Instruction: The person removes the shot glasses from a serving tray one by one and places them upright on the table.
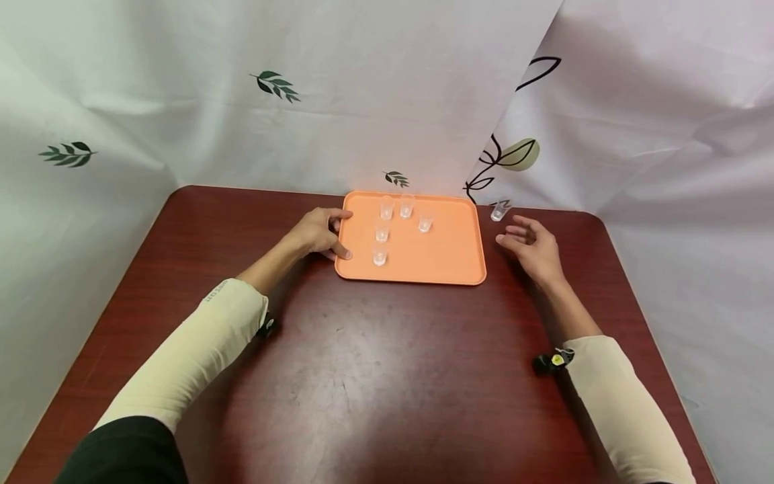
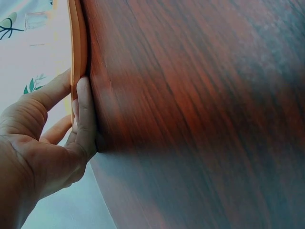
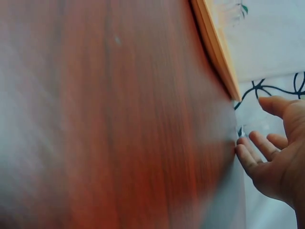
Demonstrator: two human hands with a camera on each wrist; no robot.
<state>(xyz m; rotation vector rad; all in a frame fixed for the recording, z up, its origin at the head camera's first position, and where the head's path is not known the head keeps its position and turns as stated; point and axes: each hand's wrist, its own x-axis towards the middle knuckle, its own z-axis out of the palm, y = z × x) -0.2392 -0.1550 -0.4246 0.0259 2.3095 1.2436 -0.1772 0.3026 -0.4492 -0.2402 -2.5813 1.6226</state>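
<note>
An orange tray [image 1: 447, 259] lies at the far side of the table with several small clear plastic cups on it, among them a front cup [image 1: 379, 256] and a right-hand cup [image 1: 426, 222]. My left hand [image 1: 317, 232] grips the tray's left edge, thumb over the rim; the left wrist view shows its fingers [image 2: 85, 109] against the side of the rim. Right of the tray, another clear cup [image 1: 499, 211] stands on the table, slightly tilted in appearance. Just in front of it is my right hand [image 1: 535, 250], fingers spread and nothing held.
The dark red wooden table [image 1: 363, 363] extends toward me from the tray. A white cloth [image 1: 338, 128] with leaf prints hangs directly behind the table's far edge and along both sides.
</note>
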